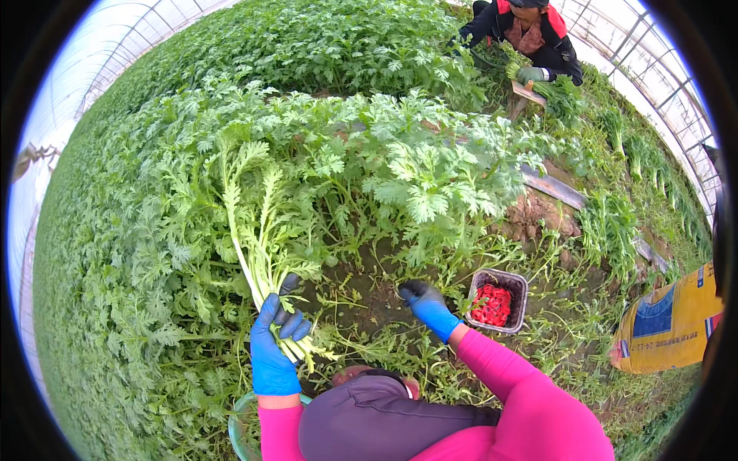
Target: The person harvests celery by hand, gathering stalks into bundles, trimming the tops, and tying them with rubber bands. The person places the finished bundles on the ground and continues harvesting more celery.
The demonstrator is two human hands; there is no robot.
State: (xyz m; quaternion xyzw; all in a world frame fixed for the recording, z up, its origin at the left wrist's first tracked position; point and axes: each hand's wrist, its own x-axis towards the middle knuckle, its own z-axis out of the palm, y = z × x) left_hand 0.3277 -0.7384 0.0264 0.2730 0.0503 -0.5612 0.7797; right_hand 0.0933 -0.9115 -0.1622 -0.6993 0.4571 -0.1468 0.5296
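Observation:
My left hand (275, 346), in a blue glove with dark-stained fingers, grips a bunch of leafy greens (253, 253) by the pale stems. The leaves point up and away from me, and the cut stem ends stick out below my fingers. My right hand (424, 305), gloved the same way, is low over the dark soil (369, 288) between the standing plants and my knees. Its fingers look curled, and whether they hold anything is hidden. Just right of it sits a square plastic container (522, 288) with small red bands (492, 304) inside.
Dense leafy plants (173, 173) fill the left and front. At far right, a co-worker (533, 40) handles greens above a wooden stand (528, 94). Cut bunches (611, 227) lie along the right. A yellow printed sack (669, 328) is at right; a green rim (236, 426) shows lower left.

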